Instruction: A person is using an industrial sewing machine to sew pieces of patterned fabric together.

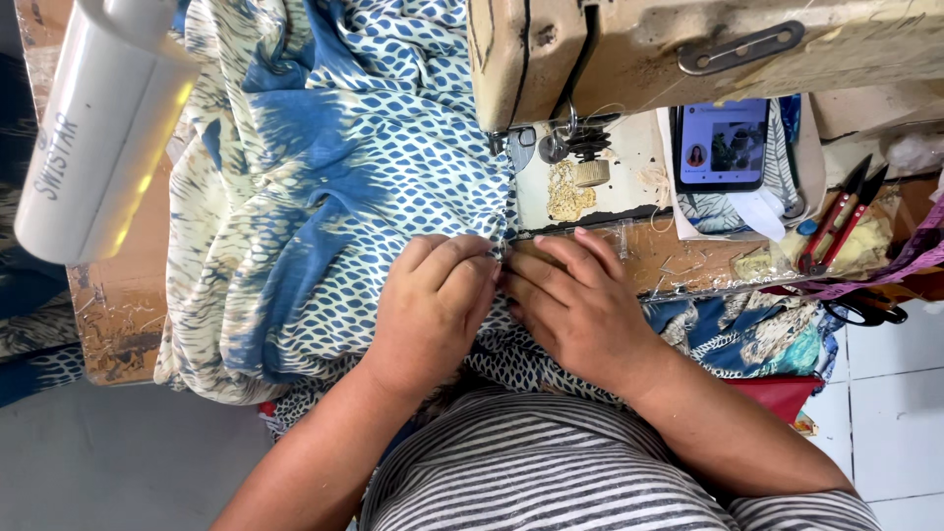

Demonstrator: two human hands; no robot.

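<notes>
A blue, white and cream patterned fabric (324, 167) lies bunched over the wooden sewing table (123, 305) and runs under the head of a worn beige sewing machine (610, 49). My left hand (433, 300) rests on the gathered fabric edge, fingers curled and pinching it just in front of the needle area. Pressing down beside it is my right hand (575, 305), fingers on the same edge, fingertips nearly touching the left hand. The needle itself is hidden behind the machine head and fabric.
A white lamp head (98, 128) hangs at the upper left. Behind the machine a phone (721, 143) with a lit screen leans. Red thread snips (836, 221), black scissors (865, 312) and fabric scraps (757, 334) lie at the right. White floor tiles show at the lower right.
</notes>
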